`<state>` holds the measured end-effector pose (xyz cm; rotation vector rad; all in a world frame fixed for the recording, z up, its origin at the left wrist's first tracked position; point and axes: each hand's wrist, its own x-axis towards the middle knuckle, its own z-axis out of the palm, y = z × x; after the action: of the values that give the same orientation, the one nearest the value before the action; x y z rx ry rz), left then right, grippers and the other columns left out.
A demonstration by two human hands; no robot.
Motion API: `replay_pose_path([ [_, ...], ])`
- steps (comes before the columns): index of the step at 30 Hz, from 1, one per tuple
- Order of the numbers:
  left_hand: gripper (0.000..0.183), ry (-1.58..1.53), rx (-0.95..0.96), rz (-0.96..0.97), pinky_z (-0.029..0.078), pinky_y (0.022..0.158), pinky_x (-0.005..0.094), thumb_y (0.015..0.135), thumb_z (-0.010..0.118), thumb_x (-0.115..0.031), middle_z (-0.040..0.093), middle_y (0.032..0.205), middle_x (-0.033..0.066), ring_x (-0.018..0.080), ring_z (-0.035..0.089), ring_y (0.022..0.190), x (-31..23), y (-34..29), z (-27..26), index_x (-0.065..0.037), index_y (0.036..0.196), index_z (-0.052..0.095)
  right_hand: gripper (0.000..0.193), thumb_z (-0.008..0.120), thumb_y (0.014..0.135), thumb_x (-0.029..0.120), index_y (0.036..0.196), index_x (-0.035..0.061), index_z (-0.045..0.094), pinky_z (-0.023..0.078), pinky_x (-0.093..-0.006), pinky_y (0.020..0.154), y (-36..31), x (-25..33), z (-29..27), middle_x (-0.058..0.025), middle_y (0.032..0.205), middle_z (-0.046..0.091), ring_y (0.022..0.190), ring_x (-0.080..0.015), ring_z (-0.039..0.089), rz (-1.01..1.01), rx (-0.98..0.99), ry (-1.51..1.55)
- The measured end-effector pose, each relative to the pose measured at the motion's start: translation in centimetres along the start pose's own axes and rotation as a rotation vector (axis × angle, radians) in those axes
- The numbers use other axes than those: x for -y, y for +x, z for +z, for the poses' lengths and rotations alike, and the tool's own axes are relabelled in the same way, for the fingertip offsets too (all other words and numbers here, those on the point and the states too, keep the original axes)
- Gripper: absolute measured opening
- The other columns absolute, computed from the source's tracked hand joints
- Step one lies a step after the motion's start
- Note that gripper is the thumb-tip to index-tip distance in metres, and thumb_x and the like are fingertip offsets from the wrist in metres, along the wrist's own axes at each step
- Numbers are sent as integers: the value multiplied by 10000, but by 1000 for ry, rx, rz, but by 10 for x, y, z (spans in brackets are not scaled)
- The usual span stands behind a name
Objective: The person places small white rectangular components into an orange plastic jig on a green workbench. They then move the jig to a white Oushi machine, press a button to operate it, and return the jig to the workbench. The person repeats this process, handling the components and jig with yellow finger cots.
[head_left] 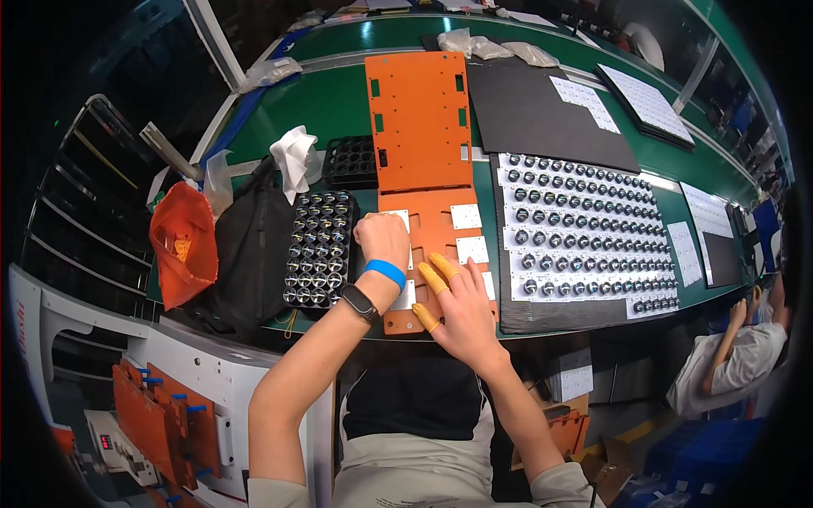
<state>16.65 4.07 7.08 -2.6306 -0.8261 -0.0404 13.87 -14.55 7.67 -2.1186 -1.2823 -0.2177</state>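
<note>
An orange hinged fixture [421,127] lies opened out in front of me, its lid tipped back. Small white square boards [465,217] sit in two columns on its lower half. My left hand [383,240], with a blue band and a dark watch at the wrist, is closed over the left column; whatever its fingers hold is hidden. Over the right column and the middle, my right hand [461,313] has its fingers stretched out, with yellow finger cots on several of them. Left of the fixture is a black tray [350,254] filled with round, shiny dark parts.
Right of the fixture, white board panels [584,229] carry rows of round dark parts. A second black tray [350,161], a white cloth [294,161] and an orange bag [184,245] stand at left. Black sheets [542,118] lie farther back. Another person [737,364] works at far right.
</note>
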Motion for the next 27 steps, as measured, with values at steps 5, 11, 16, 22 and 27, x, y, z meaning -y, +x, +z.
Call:
replay_pose_path([
  [5,155,71,-62,25,383,453,294,860,616,-206,671,725,-2,130,654,642,1,2,18,-186,738,709,327,761,812,219,951,-49,634,262,-562,1172,0,1,0,-216,1366,517,1349,-381,421,-12,3,2],
  [11,138,-85,47,25,538,566,320,849,654,-185,732,751,66,204,734,725,7,2,-9,-149,749,743,441,750,824,227,1140,-54,626,271,-562,1167,0,0,-1,-193,1356,527,1347,-367,426,-5,-3,-3],
  [16,165,-361,-38,3,572,657,386,848,688,-220,731,765,129,304,733,736,28,-10,-39,-82,772,736,537,736,840,232,1290,-17,584,279,-558,1164,0,1,-1,-170,1347,531,1341,-347,435,5,-4,-9],
  [22,354,-677,-177,90,520,671,463,906,666,-316,646,869,193,363,641,840,36,-76,-89,37,920,664,533,729,845,210,1315,12,572,280,-555,1166,0,0,-4,-162,1363,520,1345,-344,432,27,22,16],
  [27,319,-962,-189,166,477,644,435,846,741,-208,588,826,133,318,587,782,44,-145,-101,-4,1078,658,503,702,871,171,1332,24,564,253,-547,1183,3,-6,-12,-170,1382,519,1330,-364,451,85,39,229],
])
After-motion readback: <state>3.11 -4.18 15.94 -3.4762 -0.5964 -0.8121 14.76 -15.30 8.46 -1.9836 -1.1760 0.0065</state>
